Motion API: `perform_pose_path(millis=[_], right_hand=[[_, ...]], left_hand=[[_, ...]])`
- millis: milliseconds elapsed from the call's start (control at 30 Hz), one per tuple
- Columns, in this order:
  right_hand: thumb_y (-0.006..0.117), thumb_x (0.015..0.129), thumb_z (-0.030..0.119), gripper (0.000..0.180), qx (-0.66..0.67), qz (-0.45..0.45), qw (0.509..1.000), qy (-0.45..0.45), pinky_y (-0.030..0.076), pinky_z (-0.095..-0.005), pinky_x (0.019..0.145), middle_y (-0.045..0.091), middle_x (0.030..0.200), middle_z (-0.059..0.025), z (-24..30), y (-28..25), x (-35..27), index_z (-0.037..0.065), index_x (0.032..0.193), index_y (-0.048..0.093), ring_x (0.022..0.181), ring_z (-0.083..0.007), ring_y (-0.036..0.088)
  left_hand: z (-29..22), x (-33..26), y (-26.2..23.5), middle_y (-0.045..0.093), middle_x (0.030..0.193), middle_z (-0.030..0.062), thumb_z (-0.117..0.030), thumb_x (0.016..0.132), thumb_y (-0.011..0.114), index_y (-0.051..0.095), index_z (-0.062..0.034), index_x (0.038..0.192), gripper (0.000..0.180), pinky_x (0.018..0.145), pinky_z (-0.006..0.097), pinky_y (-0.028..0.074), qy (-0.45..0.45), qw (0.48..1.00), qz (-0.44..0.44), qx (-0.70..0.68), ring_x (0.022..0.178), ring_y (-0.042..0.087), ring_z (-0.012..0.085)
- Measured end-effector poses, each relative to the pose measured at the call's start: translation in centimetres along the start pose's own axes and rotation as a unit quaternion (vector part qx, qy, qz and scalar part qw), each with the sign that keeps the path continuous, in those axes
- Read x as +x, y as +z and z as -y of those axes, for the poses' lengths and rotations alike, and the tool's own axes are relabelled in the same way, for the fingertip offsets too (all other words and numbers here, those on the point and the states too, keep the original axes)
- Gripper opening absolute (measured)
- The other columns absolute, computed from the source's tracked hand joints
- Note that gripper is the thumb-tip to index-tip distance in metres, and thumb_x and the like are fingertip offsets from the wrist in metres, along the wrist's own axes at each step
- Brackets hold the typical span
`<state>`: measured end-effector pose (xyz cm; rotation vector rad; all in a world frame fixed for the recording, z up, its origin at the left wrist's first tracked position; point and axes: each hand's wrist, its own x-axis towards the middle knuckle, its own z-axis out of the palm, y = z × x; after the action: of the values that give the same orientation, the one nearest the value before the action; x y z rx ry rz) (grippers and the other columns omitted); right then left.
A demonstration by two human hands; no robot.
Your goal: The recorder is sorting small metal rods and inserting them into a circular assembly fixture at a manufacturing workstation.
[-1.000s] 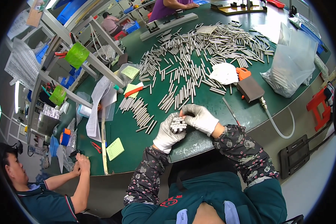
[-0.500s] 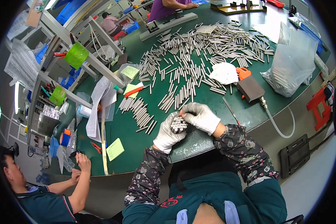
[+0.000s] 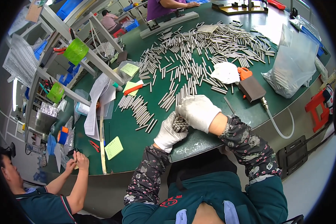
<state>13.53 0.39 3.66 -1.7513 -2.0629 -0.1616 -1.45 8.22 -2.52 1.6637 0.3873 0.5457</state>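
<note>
A bundle of metal pins (image 3: 180,126) sits at the centre of the frame, end faces upward; the gloved left hand (image 3: 166,134) has its fingers clamped around it; the gloved right hand (image 3: 199,112) lies against its upper edge, fingers curled, their grip hidden; loose pins (image 3: 209,48) spread across the upper middle of the green table (image 3: 132,143); a plastic bag (image 3: 293,67) stands at upper right.
</note>
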Motion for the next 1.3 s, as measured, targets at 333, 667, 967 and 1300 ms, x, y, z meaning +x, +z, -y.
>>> perform_pose_path(millis=[333, 667, 967, 1300], right_hand=[[0.057, 0.069, 0.012, 0.012, -0.052, -0.04, 0.998, -0.004, 0.045, -0.034, 0.063, 0.055, 0.077, -0.0065, 0.4, -0.5, -0.7, 0.008, 0.08, 0.059, 0.078, -0.0235, 0.057], [0.057, 0.08, 0.006, 0.014, 0.4, -0.072, 0.906, 0.121, 0.045, -0.0281, 0.078, 0.06, 0.092, -0.0073, -2.1, 2.3, -2.1, 0.002, 0.093, 0.061, 0.088, -0.0202, 0.057], [0.062, 0.08, 0.005, 0.016, 0.685, -0.077, 0.699, 0.192, 0.043, -0.0246, 0.084, 0.058, 0.094, -0.0022, -0.9, 4.0, -2.5, 0.0, 0.095, 0.064, 0.091, -0.0113, 0.055], [0.063, 0.079, 0.009, 0.021, 0.752, -0.069, 0.612, 0.234, 0.045, -0.0226, 0.08, 0.063, 0.094, -0.0051, -0.5, 4.2, -2.6, 0.0, 0.098, 0.063, 0.086, -0.0101, 0.057]], left_hand=[[-0.6, 0.2, 0.5, 0.056, 0.103, -0.0004, 0.005, 0.062, 0.067, 0.042, -0.0055, 0.125, 0.068, 0.082, 0.023, 0.045, -0.015, 0.998, 0.001, -0.056, 0.091, 0.054, 0.008], [-0.6, 0.1, 0.1, 0.053, 0.091, -0.0031, 0.005, 0.062, 0.068, 0.048, -0.0032, 0.114, 0.056, 0.073, 0.02, 0.044, -0.054, 0.997, 0.014, -0.05, 0.079, 0.051, 0.0048], [-0.8, -0.1, 0.3, 0.055, 0.094, -0.0029, 0.004, 0.062, 0.068, 0.048, -0.0031, 0.114, 0.056, 0.075, 0.02, 0.045, -0.03, 0.998, -0.002, -0.053, 0.082, 0.052, 0.0043], [-0.9, 0.0, 0.3, 0.055, 0.094, -0.0019, 0.004, 0.062, 0.069, 0.049, -0.003, 0.112, 0.053, 0.075, 0.021, 0.045, -0.028, 0.999, -0.002, -0.045, 0.082, 0.053, 0.0055]])
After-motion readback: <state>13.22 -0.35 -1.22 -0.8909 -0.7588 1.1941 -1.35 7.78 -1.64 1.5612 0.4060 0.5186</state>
